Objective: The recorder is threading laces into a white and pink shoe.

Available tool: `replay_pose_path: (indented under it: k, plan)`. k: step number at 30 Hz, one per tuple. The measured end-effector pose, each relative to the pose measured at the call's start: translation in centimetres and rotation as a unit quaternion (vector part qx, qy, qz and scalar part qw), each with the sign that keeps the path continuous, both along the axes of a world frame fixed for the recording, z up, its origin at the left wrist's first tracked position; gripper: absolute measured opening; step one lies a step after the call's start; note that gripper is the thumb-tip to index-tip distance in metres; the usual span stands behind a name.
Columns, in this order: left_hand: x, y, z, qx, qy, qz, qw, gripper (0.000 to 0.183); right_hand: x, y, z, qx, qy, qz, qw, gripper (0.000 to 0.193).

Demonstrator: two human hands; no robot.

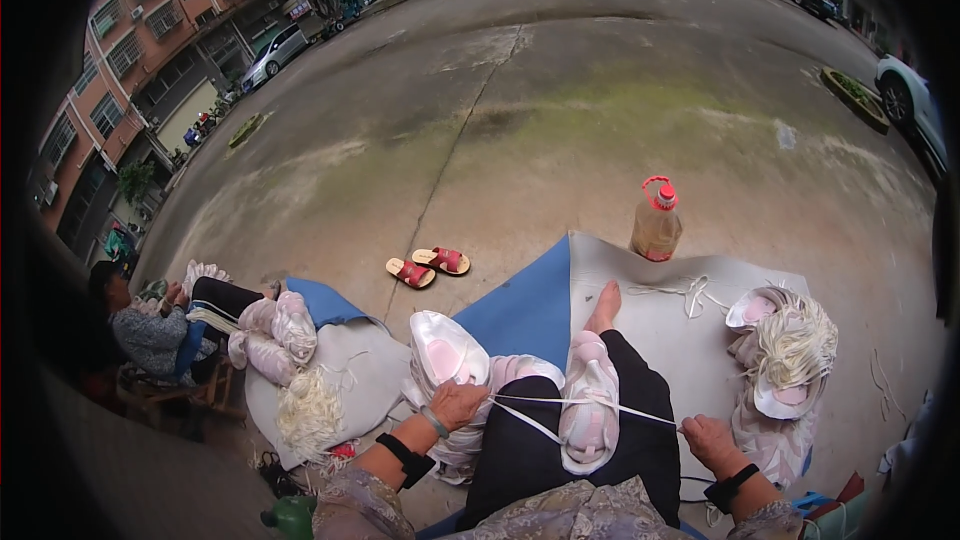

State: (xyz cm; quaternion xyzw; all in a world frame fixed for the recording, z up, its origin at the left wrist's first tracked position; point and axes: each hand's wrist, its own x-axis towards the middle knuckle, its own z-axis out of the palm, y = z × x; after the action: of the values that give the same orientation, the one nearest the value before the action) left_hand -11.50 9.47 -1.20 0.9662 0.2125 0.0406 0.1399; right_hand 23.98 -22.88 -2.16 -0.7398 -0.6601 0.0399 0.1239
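A white and pink shoe upper (588, 402) lies lengthwise on my lap, over my dark trousers. White shoelace (635, 411) runs across it and is stretched out to both sides. My left hand (458, 406), left of the upper, is closed on one stretch of the lace. Further right and a bit lower, my right hand (710, 440) pinches the other end. Beside my left hand stands a pile of similar uppers, with a white and pink one (446, 345) on top. More uppers (762, 310) are heaped to my right, with a bundle of white laces (802, 348) draped over them.
A grey mat (640, 290) with a blue side lies under my legs. Beyond it stand a bottle with a red cap (656, 225) and red slippers (410, 273). At the left, a co-worker (150, 325) sits near more uppers (275, 340) and loose laces (310, 408).
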Motion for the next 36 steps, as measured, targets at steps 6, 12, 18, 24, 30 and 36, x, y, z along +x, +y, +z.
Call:
replay_pose_path:
  k: [6,12,18,24,30,36]
  plan:
    - [-7.5,4.7,5.4,0.115,0.005,0.102,0.988,0.008,7.4,-10.7,3.1,0.031,-0.036,-0.199,0.979,0.006]
    - [-11.9,7.0,9.0,0.231,0.089,0.115,0.962,0.015,13.2,-16.6,8.6,0.024,-0.130,-0.314,0.940,0.008]
    - [-14.2,5.6,12.6,0.192,0.181,0.045,0.964,0.023,16.4,-17.8,12.7,0.056,-0.180,-0.337,0.922,0.008]
    - [-17.8,4.6,12.1,0.317,0.081,0.008,0.945,0.025,18.1,-18.2,13.4,-0.005,-0.246,-0.369,0.896,0.006]
    - [-20.7,3.4,13.3,0.295,0.107,0.008,0.950,0.023,19.9,-17.6,12.9,-0.008,-0.261,-0.367,0.893,0.015]
    - [-25.0,3.8,12.0,0.243,0.109,0.164,0.950,0.018,21.2,-18.3,12.7,0.043,-0.269,-0.379,0.884,0.014]
